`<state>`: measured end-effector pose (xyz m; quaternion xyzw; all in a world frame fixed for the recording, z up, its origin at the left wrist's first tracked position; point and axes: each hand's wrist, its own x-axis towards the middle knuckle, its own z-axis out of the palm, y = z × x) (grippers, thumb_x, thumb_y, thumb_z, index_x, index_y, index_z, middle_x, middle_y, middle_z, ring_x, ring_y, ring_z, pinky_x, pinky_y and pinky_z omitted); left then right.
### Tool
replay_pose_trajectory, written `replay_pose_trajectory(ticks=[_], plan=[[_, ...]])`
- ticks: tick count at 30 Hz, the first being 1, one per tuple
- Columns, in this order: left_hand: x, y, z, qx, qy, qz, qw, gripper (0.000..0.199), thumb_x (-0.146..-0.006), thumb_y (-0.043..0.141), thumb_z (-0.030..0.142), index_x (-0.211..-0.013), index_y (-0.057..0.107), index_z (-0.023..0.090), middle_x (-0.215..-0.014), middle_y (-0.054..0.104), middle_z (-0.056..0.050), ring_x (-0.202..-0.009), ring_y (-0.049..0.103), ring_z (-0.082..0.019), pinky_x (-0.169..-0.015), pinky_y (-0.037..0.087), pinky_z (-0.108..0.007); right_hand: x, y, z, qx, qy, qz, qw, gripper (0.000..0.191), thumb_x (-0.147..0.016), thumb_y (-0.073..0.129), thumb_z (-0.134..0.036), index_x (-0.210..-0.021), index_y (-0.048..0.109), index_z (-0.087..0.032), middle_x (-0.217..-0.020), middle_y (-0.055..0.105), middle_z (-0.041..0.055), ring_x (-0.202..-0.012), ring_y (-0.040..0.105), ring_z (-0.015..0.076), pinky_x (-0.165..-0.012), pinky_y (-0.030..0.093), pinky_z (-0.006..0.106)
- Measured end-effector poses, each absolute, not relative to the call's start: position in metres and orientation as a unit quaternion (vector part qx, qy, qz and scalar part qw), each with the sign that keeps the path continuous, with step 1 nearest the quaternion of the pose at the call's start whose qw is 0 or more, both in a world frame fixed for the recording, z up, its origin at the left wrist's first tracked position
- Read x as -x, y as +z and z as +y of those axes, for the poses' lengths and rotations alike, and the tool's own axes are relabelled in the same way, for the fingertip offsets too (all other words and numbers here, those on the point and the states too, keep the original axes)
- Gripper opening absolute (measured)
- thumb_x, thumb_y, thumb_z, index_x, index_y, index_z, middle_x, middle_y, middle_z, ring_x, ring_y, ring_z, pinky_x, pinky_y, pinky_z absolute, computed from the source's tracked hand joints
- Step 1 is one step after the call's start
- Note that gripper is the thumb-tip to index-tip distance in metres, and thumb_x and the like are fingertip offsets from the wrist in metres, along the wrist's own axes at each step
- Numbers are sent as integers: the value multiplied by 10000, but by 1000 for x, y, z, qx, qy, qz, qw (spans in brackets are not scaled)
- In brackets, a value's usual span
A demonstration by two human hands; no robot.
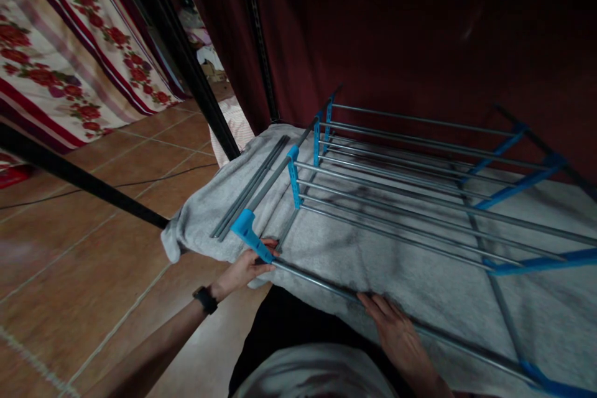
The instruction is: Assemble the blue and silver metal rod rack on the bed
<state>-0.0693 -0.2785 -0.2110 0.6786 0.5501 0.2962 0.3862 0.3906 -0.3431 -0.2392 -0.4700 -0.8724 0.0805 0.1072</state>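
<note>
A rack of grey metal tubes (401, 199) with blue plastic brackets lies on a grey cloth. My left hand (254, 264) is closed around the lower end of the nearest left blue bracket (252, 236), where it meets the front tube (317, 281). Farther right along that same tube rests my right hand (394, 329), its fingers bent over the metal from the near side. Several loose grey tubes (252, 189) lie side by side on the cloth, left of the rack.
Black metal posts (186, 56) rise at the left, with a slanting black bar (84, 177) lower down. The grey cloth (191, 224) hangs over the left edge above a tiled floor (116, 261). Dark red fabric (420, 56) covers the back; a floral curtain (79, 43) hangs far left.
</note>
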Motion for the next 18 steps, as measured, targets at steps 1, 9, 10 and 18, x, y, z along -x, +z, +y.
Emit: replay_pose_trajectory(ticks=[1, 9, 10, 18], plan=[[69, -211, -279, -675, 299, 550, 390, 411, -842, 772, 530, -1099, 769, 210, -1348, 638, -138, -1294, 593, -313, -1140, 480, -477, -391, -239, -343, 469, 85, -872, 108, 864, -857, 324, 65, -1600, 387, -374, -1363, 690, 13, -1233, 652, 204, -1072, 542, 414], [61, -206, -282, -674, 300, 555, 385, 370, -868, 750, 497, -1097, 756, 207, -1353, 634, -142, -1287, 599, -313, -1144, 479, -489, -387, -225, -335, 464, 131, -870, 104, 777, -859, 358, 77, -1507, 543, -309, -1324, 709, 36, -1158, 677, 187, -996, 565, 350], [60, -205, -283, -678, 298, 555, 379, 358, -878, 741, 486, -1104, 754, 209, -1360, 632, -141, -1295, 597, -311, -1147, 478, -487, -387, -222, -335, 462, 136, -870, 104, 768, -861, 361, 77, -1502, 549, -304, -1316, 713, 37, -1143, 682, 183, -991, 564, 343], [54, -195, -287, -711, 276, 558, 327, 310, -925, 680, 364, -1196, 740, 228, -1418, 627, -126, -1329, 590, -293, -1174, 460, -486, -386, -223, -335, 462, 100, -874, 110, 685, -906, 353, 49, -1460, 594, -275, -1317, 714, 52, -1148, 683, 189, -963, 557, 328]])
